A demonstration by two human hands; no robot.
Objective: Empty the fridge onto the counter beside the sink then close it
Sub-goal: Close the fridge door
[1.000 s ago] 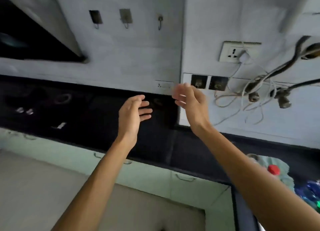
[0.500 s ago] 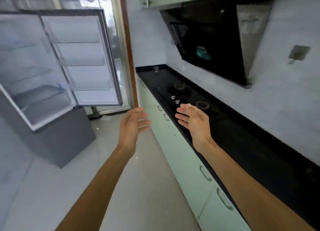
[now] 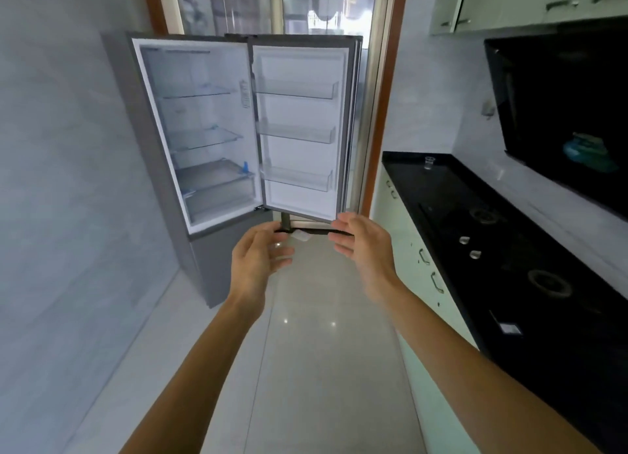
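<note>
The grey fridge (image 3: 159, 168) stands ahead on the left with its upper door (image 3: 302, 127) swung wide open to the right. Its glass shelves, drawer and door racks show nothing on them. My left hand (image 3: 258, 259) and my right hand (image 3: 365, 246) are held out in front of me, palms facing each other, fingers relaxed, holding nothing. Both hands are short of the fridge, below the open door's bottom edge.
A black counter (image 3: 441, 188) with a gas hob (image 3: 489, 236) runs along the right, pale green cabinets (image 3: 404, 246) beneath it. A small clear glass (image 3: 429, 163) stands at its far end. A black hood (image 3: 557, 106) hangs above. Glossy tiled floor (image 3: 323, 351) leads to the fridge.
My view has swung left from the wall sockets and counter, past the hob, to face the open fridge. Both hands stay raised and apart, holding nothing.
</note>
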